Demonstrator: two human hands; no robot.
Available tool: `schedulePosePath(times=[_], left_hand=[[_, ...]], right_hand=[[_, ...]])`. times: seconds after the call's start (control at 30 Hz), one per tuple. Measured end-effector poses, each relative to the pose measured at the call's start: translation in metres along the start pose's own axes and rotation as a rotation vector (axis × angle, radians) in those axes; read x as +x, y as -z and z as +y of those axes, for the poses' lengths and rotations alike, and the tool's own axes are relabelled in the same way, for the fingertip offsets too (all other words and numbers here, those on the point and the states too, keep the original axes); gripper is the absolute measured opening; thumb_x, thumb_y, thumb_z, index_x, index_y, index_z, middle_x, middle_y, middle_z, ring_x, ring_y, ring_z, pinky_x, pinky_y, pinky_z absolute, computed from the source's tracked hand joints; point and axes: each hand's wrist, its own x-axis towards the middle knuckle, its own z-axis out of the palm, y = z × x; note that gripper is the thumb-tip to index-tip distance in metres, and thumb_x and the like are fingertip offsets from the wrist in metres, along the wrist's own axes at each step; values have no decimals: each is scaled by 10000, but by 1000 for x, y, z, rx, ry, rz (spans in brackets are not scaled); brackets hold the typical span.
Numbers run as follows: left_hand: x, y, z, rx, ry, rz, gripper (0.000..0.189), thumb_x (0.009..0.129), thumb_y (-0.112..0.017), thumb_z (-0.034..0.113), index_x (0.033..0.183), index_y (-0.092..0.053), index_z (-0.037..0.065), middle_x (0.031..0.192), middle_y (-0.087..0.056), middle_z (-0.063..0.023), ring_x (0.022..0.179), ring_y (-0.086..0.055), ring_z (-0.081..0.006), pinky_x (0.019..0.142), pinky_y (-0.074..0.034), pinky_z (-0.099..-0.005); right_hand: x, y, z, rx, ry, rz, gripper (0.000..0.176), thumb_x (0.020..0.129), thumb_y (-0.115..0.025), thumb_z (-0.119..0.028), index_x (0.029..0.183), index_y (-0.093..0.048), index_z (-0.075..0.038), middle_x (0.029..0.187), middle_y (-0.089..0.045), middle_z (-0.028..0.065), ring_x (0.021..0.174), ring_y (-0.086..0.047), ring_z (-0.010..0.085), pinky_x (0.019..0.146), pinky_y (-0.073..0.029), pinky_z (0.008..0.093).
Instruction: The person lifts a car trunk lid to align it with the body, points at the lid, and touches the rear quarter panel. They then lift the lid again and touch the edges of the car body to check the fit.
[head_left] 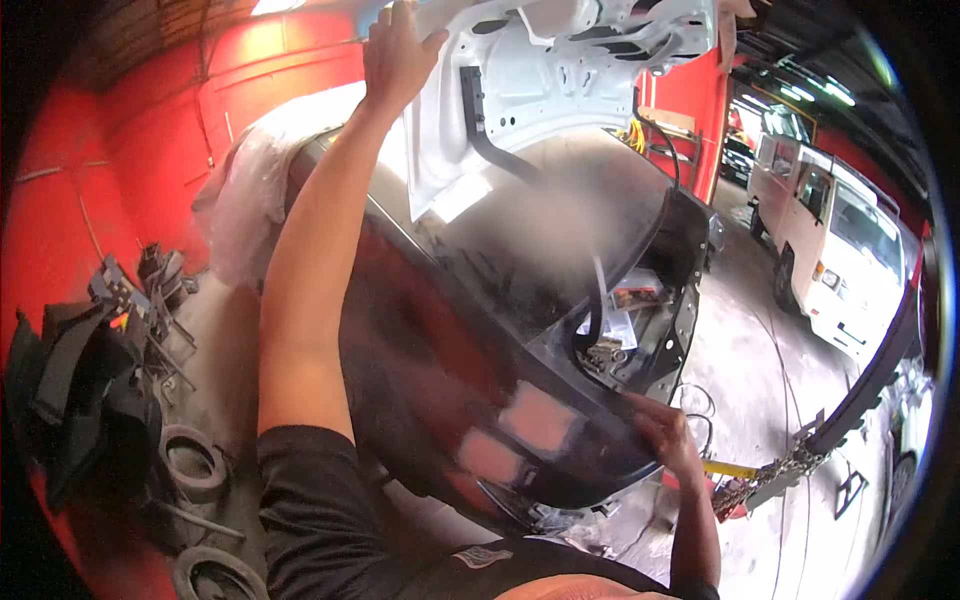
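Note:
My left hand is raised at the top, gripping the edge of a white trunk lid that stands up over a dark car. Its thumb sticks out to the side. The car body has dull, sanded-looking paint, with pinkish patches near the rear corner. At that corner my right hand rests on the panel edge beside the open trunk, fingers stretched out. Inside the trunk lie papers and small metal parts. A blurred smudge hides the middle of the view.
Tires and black car parts are piled along the red wall at left. A white van is parked at right. Near my right arm, a chain hangs around a dark beam; cables cross the floor.

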Motion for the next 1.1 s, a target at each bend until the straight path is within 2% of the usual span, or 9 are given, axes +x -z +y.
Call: schedulePosePath(times=[0.13,0.2,0.33,0.43,0.5,0.6,0.83,1.0,1.1], left_hand=[[17,-8,-9,-377,-33,-46,714,852,-801,234,1418,-446,-18,1213,-654,-265,1135,-643,-433,944,-528,-485],[22,-14,-13,-434,178,-422,653,821,-821,194,1361,-515,-7,1227,-655,-253,1142,-641,-431,954,-524,-489],[21,-11,-15,-581,54,-312,560,804,-829,170,1278,-592,-11,1161,-686,-243,1089,-669,-419,922,-536,-481],[23,-18,-28,-684,129,-247,416,824,-816,162,1172,-676,-18,1079,-728,-212,1021,-707,-341,887,-541,-443],[30,-38,-52,-997,193,-366,336,863,-786,170,1137,-723,-14,1038,-759,-160,965,-706,-234,859,-534,-386],[32,-32,-52,-845,133,-292,287,894,-757,174,1108,-750,-18,1003,-772,-122,927,-679,-167,847,-525,-350],[30,-38,-55,-988,124,-384,365,896,-757,190,1179,-714,-36,1060,-755,-152,996,-688,-210,895,-521,-363],[32,-8,-37,-666,7,-440,588,888,-779,305,1310,-581,-55,1253,-671,-249,1153,-660,-342,967,-515,-417],[33,-10,-25,-506,75,-351,599,869,-802,326,1280,-590,-54,1252,-663,-273,1182,-645,-401,985,-509,-441]], right_hand=[[-1,-6,-19,-171,-148,105,377,969,-653,-123,1319,-663,14,1129,-749,229,995,-726,263,911,-540,371],[-1,-7,-23,-183,-226,123,378,973,-652,-142,1317,-665,16,1095,-757,216,958,-721,242,886,-544,369],[0,-12,-12,-165,-244,199,404,988,-626,-216,1308,-670,27,990,-765,179,873,-697,199,820,-545,356],[0,-13,-14,-168,-241,234,422,983,-617,-234,1300,-673,39,941,-754,173,858,-681,196,813,-537,351],[1,-14,-16,-176,-239,241,430,979,-616,-242,1300,-673,40,923,-745,162,870,-671,186,816,-526,346],[1,-15,-9,-171,-291,284,426,983,-614,-247,1295,-680,36,928,-735,161,877,-660,186,815,-515,340],[-1,-15,-3,-179,-224,330,438,1003,-604,-295,1284,-686,30,1035,-763,198,949,-707,249,872,-532,372],[-3,-14,13,-156,-234,366,417,992,-605,-278,1259,-702,27,1027,-767,200,962,-710,246,879,-530,377],[-2,-15,0,-162,-242,369,412,981,-607,-266,1248,-707,32,996,-771,173,907,-689,202,837,-525,353]])
